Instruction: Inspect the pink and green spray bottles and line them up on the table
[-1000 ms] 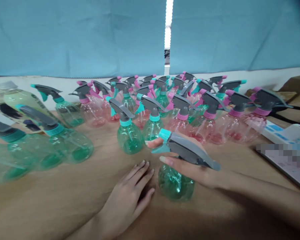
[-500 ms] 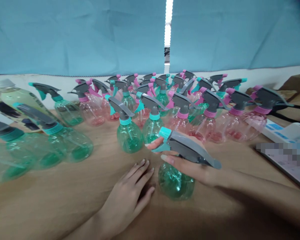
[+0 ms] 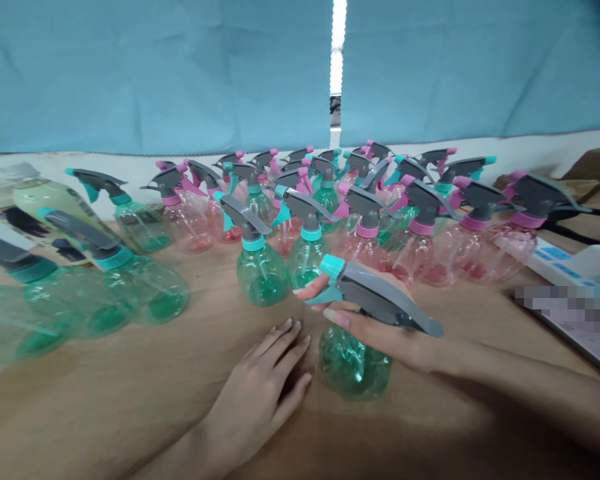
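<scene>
My right hand (image 3: pixel 375 327) is closed around the neck of a green spray bottle (image 3: pixel 355 367), just under its grey head with turquoise nozzle and trigger. The bottle stands upright at the front of the wooden table (image 3: pixel 130 400). Part of the fingers is hidden behind the spray head. My left hand (image 3: pixel 265 380) lies flat on the tabletop left of this bottle, fingers stretched out, holding nothing. Just beyond the hands stand two more green spray bottles (image 3: pixel 263 273).
Several pink spray bottles (image 3: pixel 443 257) and green ones crowd the back. More green spray bottles (image 3: pixel 153 293) stand at the left, before a large labelled bottle (image 3: pixel 55 200). At the right lie a white-and-blue device (image 3: pixel 563 260) and a flat dark-edged object (image 3: pixel 570 327). A blue cloth (image 3: pixel 180 73) hangs behind.
The whole view has shifted very slightly, with things appearing a little further right. Both hands keep their pose, and the right one still grips the spray bottle.
</scene>
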`<state>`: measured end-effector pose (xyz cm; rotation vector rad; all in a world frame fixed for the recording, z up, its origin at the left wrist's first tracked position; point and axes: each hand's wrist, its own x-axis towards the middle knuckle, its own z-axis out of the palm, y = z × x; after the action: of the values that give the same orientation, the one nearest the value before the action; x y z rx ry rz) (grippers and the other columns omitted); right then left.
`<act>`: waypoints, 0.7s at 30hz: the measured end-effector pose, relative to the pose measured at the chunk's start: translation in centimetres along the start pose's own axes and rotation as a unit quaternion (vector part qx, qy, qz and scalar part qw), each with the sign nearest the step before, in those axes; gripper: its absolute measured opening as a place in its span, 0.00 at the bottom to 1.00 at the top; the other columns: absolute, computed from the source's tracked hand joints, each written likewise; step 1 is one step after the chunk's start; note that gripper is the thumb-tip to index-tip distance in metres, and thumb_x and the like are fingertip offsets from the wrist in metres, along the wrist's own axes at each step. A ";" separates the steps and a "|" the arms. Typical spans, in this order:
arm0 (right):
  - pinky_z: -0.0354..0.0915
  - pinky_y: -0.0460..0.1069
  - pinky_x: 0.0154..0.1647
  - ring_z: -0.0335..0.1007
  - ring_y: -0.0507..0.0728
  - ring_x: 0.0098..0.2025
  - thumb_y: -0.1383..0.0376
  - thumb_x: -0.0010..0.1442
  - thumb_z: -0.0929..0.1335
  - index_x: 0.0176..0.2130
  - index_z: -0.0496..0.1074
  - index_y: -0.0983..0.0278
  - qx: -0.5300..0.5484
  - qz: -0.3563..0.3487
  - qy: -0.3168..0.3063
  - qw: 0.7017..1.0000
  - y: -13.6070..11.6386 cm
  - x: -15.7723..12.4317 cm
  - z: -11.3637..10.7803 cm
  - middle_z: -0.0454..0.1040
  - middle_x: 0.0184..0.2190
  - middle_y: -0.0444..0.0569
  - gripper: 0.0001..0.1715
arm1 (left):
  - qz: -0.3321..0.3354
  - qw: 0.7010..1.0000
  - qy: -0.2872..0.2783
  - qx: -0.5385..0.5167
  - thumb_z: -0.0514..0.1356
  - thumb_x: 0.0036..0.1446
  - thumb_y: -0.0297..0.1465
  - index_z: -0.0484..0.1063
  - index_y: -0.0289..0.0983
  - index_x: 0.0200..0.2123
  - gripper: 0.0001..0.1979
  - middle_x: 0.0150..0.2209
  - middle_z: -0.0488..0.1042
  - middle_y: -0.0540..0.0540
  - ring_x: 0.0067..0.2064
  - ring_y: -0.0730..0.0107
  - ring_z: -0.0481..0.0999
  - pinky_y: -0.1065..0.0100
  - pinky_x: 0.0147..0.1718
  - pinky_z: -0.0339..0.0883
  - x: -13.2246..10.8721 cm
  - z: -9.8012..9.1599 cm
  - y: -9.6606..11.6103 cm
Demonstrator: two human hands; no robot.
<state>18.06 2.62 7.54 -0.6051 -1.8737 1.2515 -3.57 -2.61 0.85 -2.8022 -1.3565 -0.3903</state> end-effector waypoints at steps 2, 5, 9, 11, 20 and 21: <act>0.73 0.52 0.38 0.64 0.51 0.22 0.62 0.62 0.65 0.49 0.69 0.57 -0.008 0.000 -0.003 1.000 -0.1 0.0 0.0 0.70 0.25 0.41 0.15 | 0.001 1.000 0.002 0.000 0.53 0.66 0.33 0.63 0.34 0.59 0.20 0.61 0.64 0.40 0.62 0.56 0.61 0.54 0.57 0.60 0.0 0.0 0.0; 0.73 0.51 0.36 0.65 0.50 0.23 0.63 0.61 0.65 0.49 0.69 0.58 -0.007 0.004 0.000 1.000 -0.2 0.0 0.0 0.73 0.31 0.43 0.15 | 0.001 1.000 0.002 0.000 0.53 0.66 0.33 0.63 0.34 0.59 0.20 0.61 0.64 0.40 0.62 0.55 0.61 0.53 0.57 0.60 0.1 0.0 0.0; 0.73 0.51 0.36 0.67 0.50 0.25 0.64 0.60 0.66 0.48 0.70 0.59 0.001 0.001 0.004 1.000 -0.1 0.0 0.0 0.73 0.31 0.44 0.15 | -0.002 1.000 -0.002 -0.003 0.53 0.66 0.34 0.63 0.35 0.60 0.21 0.61 0.64 0.40 0.62 0.55 0.61 0.53 0.57 0.61 0.1 -0.1 0.1; 0.73 0.51 0.37 0.69 0.51 0.27 0.64 0.60 0.66 0.48 0.70 0.60 0.004 -0.004 0.006 1.000 0.0 0.0 0.0 0.73 0.33 0.45 0.15 | -0.002 1.000 -0.002 -0.004 0.53 0.66 0.34 0.63 0.35 0.59 0.21 0.61 0.64 0.40 0.62 0.55 0.61 0.53 0.57 0.61 0.1 -0.1 0.1; 0.72 0.50 0.37 0.71 0.51 0.30 0.65 0.59 0.66 0.45 0.67 0.61 0.004 0.004 0.013 1.000 -0.3 0.1 0.1 0.75 0.40 0.48 0.12 | 0.002 1.000 0.003 -0.003 0.53 0.66 0.33 0.64 0.35 0.59 0.20 0.61 0.64 0.41 0.62 0.55 0.61 0.53 0.57 0.60 0.0 0.1 0.0; 0.72 0.50 0.37 0.72 0.51 0.31 0.64 0.60 0.66 0.45 0.67 0.61 0.007 0.000 0.014 1.000 -0.3 0.1 0.2 0.75 0.40 0.47 0.12 | 0.003 1.000 0.001 -0.001 0.53 0.66 0.33 0.64 0.35 0.59 0.20 0.61 0.64 0.41 0.62 0.55 0.61 0.53 0.57 0.60 0.0 0.1 -0.1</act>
<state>17.88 2.48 7.82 -0.6129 -1.8407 1.2479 -3.59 -2.56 0.77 -2.8059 -1.3489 -0.3965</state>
